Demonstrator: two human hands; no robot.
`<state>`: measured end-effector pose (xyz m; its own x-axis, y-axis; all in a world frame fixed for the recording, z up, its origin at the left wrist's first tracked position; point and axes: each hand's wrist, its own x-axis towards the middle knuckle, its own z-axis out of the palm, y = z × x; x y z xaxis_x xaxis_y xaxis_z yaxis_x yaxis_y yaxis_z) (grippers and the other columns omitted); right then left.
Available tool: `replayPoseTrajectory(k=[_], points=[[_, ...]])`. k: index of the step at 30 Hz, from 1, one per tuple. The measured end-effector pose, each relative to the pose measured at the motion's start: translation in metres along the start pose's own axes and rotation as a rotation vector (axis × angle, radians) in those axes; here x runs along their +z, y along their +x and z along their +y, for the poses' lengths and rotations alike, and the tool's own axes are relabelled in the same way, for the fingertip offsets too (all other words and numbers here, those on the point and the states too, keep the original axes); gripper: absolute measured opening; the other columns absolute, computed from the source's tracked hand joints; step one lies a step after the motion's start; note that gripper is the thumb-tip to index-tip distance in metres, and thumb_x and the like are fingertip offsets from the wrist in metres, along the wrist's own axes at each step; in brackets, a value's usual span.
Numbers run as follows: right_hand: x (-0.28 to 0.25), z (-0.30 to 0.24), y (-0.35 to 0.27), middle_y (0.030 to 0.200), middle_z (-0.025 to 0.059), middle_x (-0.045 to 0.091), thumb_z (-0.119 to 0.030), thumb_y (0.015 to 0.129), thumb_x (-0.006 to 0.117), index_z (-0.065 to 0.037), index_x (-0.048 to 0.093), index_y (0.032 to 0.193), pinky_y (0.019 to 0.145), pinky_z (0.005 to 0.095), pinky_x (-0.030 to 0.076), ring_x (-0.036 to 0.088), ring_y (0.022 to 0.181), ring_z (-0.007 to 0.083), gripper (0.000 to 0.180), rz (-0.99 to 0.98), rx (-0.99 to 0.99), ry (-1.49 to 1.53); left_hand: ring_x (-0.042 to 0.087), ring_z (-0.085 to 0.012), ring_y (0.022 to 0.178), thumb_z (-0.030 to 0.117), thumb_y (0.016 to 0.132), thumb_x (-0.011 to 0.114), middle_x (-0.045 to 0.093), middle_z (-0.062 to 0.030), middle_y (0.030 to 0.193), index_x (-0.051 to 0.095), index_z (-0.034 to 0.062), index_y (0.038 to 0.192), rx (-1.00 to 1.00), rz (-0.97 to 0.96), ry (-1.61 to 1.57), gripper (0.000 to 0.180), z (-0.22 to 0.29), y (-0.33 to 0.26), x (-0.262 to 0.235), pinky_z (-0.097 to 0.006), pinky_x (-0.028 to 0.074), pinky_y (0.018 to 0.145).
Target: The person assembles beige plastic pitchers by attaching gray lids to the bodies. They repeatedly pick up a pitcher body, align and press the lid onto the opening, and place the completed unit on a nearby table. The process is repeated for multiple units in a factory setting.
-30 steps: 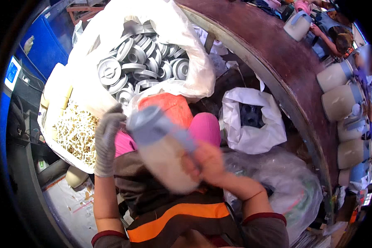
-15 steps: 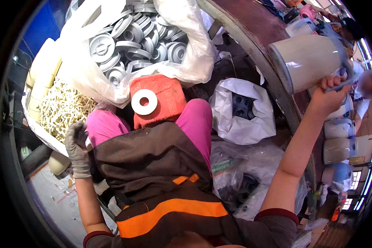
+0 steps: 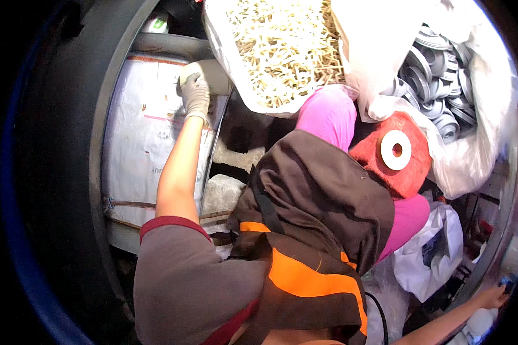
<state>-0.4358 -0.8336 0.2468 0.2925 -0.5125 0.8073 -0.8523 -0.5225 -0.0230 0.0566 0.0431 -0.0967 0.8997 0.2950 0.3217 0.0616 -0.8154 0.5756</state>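
Head view, only one there is: the camera has swung hard to the person's left compared with half a second back, so the bag of straw-like sticks (image 3: pixel 282 52) and the bag of grey metal rings (image 3: pixel 437 86) now sit at the top and top right instead of top left. The left hand (image 3: pixel 196 96), in a light work glove, was down by the thigh then; now that arm is stretched out and the gloved fingers are wrapped round a pale cylindrical can (image 3: pixel 210 76) that sits just beside the stick bag, over the edge of a white wrapped bundle (image 3: pixel 144 149). Grip looks closed on the can; can't tell whether it is lifted or resting. The right hand (image 3: pixel 494 296) was up high holding a pale can near the curved bench; now it is low at the right rim, bare, tiny in frame, fingers look loosely curled near a small dark thing, too small to tell if it pinches anything. That earlier can is out of the picture. Reads as one can let go on the right and a fresh one taken on the left. The white ring (image 3: pixel 396 150) is still lying on the red cloth (image 3: pixel 397 155) over the lap, apron (image 3: pixel 305 230) below it.
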Motion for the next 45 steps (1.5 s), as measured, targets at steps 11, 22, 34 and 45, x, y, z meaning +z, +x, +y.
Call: replayPoseTrajectory(k=[11, 22, 34, 45], points=[[-0.043, -0.227, -0.149, 0.126, 0.0174, 0.053, -0.017, 0.098, 0.046, 0.004, 0.041, 0.131, 0.098, 0.0343, 0.040, 0.055, 0.111, 0.0242, 0.040, -0.350, -0.247, 0.851, 0.057, -0.0434, 0.102, 0.016, 0.087, 0.049, 0.042, -0.0252, 0.128, 0.051, 0.0088, 0.121, 0.013, -0.105, 0.554, 0.034, 0.019, 0.016, 0.047, -0.049, 0.049, 0.085], [-0.063, -0.368, -0.270, 0.080, 0.0061, 0.065, -0.015, 0.094, 0.047, 0.000, 0.057, 0.114, 0.065, 0.0231, 0.047, 0.058, 0.067, 0.0096, 0.026, -1.146, 0.114, 1.242, 0.064, -0.0212, 0.092, 0.009, 0.081, 0.051, 0.067, -0.0110, 0.102, 0.065, 0.0025, 0.106, 0.296, 0.228, -0.244, 0.030, 0.099, 0.040, -0.163, -0.031, 0.049, 0.081], [-0.085, -0.397, -0.306, 0.110, 0.0151, 0.062, -0.008, 0.090, 0.049, 0.007, 0.051, 0.119, 0.087, 0.0294, 0.044, 0.058, 0.101, 0.0189, 0.033, -1.060, 0.181, 1.569, 0.056, -0.0146, 0.102, 0.029, 0.092, 0.058, 0.059, -0.0105, 0.113, 0.053, -0.0016, 0.124, 0.403, -0.680, -0.965, 0.044, 0.349, -0.084, -0.122, -0.028, 0.044, 0.092], [-0.084, -0.299, -0.348, 0.131, 0.0124, 0.049, -0.015, 0.091, 0.050, 0.002, 0.043, 0.131, 0.095, 0.0327, 0.042, 0.050, 0.117, 0.0207, 0.044, -1.700, 0.961, 1.512, 0.056, -0.0131, 0.077, 0.039, 0.089, 0.058, 0.059, -0.0048, 0.081, 0.063, -0.0012, 0.084, 0.183, -1.124, -1.263, 0.041, 0.383, -0.156, -0.065, -0.027, 0.047, 0.073]])
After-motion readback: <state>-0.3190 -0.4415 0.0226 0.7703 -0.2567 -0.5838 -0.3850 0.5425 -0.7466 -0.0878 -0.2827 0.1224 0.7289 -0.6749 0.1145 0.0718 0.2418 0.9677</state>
